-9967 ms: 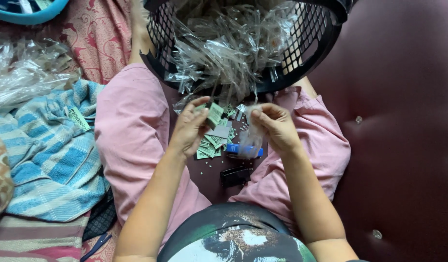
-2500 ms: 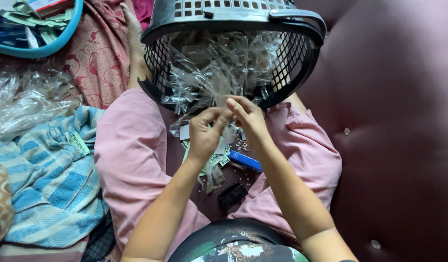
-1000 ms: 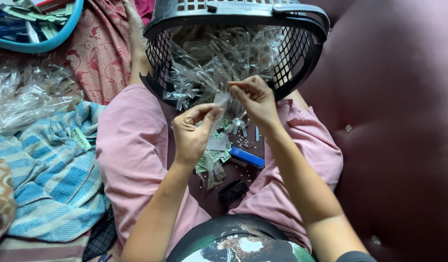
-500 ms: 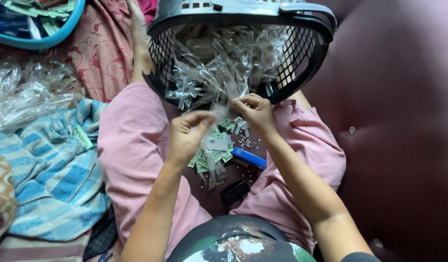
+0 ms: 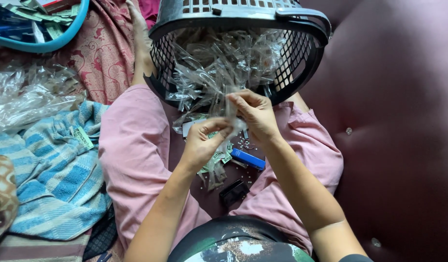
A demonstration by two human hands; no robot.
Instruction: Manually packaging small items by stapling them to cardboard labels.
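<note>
**A:** Mid-step by the look of it: left hand (image 5: 202,145) and right hand (image 5: 255,114) both up over the lap, sharing one small clear bag (image 5: 232,116). Held right in front of the mouth of the tipped black basket (image 5: 301,63), just above the green paper slips (image 5: 219,157).

**B:** Agreed. Left fingers (image 5: 219,127) closed in a pinch on the bag's lower end, right fingers (image 5: 236,99) pinched tight on the top edge. Nothing else in either hand, as far as can be seen. Can't tell whether anything sits inside the bag, too blurry and see-through.

**A:** Same here. Loads more clear bags (image 5: 224,63) heaped in the basket. Blue oblong tool (image 5: 248,159) and a small black thing (image 5: 233,192) down on the dark cloth between the pink trouser legs (image 5: 131,145), both untouched.

**B:** So probably working the bag's mouth or a slip into it, judging by the grip. Next move likely calls for a steady pinch on that flimsy film and one hand freed for whatever lies on the lap. Easy to fumble, slippery stuff.

**A:** Also a striped blue towel (image 5: 49,179) and another plastic heap (image 5: 29,97) off to the left, well apart.
</note>
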